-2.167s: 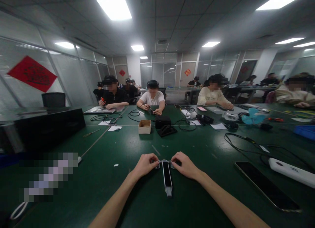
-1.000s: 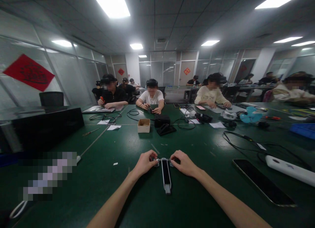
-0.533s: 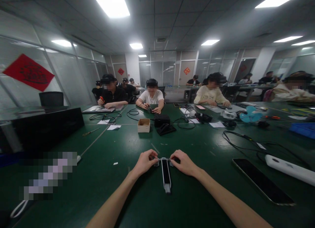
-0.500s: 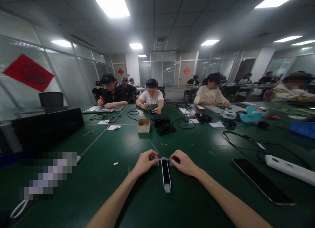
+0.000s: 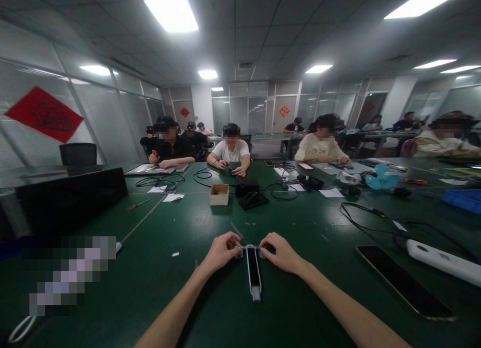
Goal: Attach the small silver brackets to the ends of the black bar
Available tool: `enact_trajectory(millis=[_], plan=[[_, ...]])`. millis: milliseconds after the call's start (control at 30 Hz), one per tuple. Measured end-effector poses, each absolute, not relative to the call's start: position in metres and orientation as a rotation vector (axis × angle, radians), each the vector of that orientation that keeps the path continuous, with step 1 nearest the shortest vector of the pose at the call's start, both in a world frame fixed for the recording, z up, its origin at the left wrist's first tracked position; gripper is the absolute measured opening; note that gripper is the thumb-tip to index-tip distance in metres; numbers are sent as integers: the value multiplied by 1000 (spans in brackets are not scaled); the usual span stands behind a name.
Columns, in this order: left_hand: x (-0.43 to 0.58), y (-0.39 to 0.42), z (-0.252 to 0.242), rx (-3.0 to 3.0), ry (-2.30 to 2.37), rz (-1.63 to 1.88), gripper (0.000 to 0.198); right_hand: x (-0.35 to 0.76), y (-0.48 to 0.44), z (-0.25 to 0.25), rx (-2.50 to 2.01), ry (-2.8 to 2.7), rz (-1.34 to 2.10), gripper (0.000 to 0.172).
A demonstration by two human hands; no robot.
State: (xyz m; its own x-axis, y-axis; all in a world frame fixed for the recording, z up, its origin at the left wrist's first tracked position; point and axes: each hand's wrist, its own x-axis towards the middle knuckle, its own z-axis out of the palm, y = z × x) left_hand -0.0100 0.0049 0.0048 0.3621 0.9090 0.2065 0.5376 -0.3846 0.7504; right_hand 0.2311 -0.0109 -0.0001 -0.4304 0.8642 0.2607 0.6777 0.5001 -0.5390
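At the near edge of a dark green workbench, pinched narrowly between the left hand and the right hand: a slim T-shaped device with a black face and a silver crossbar, its stem laid along the bench toward 6 o'clock. Fingertips of both hands closed on the two ends of the crossbar, with only the short crossbar between the hands. Exact kind of device too small to tell.

Toward 4 o'clock, a black smartphone laid flat; just beyond it, a white power strip, with a black cable looped past it. At 12 o'clock, well apart from the hands, a small cardboard box just beside a black case. At 2 o'clock, a teal fan and a blue plastic tray. At 10 o'clock, a screwdriver left on the bench.

Farther off at 12 o'clock, a seated co-worker in a white T-shirt, hands together over a small dark item; at 11 o'clock, another co-worker in black, an orange-handled tool in hand.
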Motion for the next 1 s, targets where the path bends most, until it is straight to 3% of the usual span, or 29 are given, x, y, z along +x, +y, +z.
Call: enact_trajectory(millis=[1000], plan=[[-4,-1,7,2123,1338,963,19,231,-11,2,-1296,-2242,535,19]])
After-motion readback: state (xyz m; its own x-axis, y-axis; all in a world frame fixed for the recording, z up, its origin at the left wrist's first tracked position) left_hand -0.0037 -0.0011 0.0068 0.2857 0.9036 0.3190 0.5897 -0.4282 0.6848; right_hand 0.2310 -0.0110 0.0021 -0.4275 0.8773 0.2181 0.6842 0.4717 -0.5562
